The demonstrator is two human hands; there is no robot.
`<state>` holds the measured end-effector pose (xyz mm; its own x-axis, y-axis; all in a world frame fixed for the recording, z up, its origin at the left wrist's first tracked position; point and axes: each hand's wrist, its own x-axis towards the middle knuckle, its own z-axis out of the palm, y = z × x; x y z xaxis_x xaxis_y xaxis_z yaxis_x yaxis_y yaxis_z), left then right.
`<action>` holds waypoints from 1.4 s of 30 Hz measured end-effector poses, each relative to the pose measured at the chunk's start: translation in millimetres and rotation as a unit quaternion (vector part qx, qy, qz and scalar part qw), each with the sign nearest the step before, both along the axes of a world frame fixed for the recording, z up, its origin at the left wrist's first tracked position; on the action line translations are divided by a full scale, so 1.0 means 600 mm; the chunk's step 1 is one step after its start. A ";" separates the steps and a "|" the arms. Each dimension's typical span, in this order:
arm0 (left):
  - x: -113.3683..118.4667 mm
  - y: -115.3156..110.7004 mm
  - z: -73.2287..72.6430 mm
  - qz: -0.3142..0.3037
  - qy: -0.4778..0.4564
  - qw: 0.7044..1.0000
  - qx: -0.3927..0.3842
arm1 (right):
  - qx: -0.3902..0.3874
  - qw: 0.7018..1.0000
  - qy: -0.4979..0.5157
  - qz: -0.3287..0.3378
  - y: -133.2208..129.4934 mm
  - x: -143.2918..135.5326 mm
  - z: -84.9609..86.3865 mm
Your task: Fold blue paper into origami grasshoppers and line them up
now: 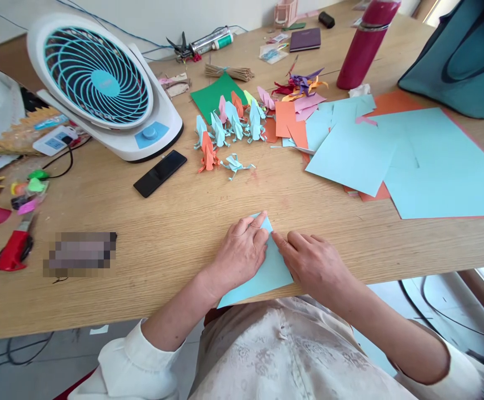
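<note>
A folded light blue paper [258, 283] lies at the table's front edge, its pointed corner facing away from me. My left hand [244, 250] rests on top of it, fingers bent and pressed onto the upper part near the tip. At its right edge, my right hand [314, 258] touches the fold with the index fingertip, the other fingers curled under. Beyond the hands stand several folded paper figures, light blue [235, 125] and orange [207, 154], and one small blue figure [235, 165] lies nearer.
Large blue sheets [445, 166] spread at the right, before a teal bag [462, 61] and a red bottle [362, 50]. A fan [100, 83] and a black phone [160, 173] are at the left, with red-handled scissors [13, 250] farther left.
</note>
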<state>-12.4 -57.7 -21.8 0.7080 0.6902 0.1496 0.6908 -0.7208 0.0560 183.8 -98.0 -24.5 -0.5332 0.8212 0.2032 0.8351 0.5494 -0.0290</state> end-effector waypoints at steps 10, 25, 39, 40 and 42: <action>0.002 0.002 0.008 0.002 0.012 1.000 -0.026 | 0.027 0.999 0.017 0.041 -0.064 0.020 0.012; 0.054 0.104 0.084 0.041 0.055 0.974 -0.216 | 0.026 0.997 0.022 0.063 -0.095 0.037 0.008; 0.087 0.203 0.104 0.045 0.175 0.918 -0.352 | 0.021 0.995 0.037 0.086 -0.102 0.048 -0.002; 0.089 0.207 0.104 0.046 0.182 0.916 -0.355 | 0.018 0.995 0.038 0.085 -0.103 0.048 -0.002; 0.095 0.215 0.105 0.046 0.193 0.911 -0.360 | 0.012 0.996 0.040 0.084 -0.104 0.047 -0.002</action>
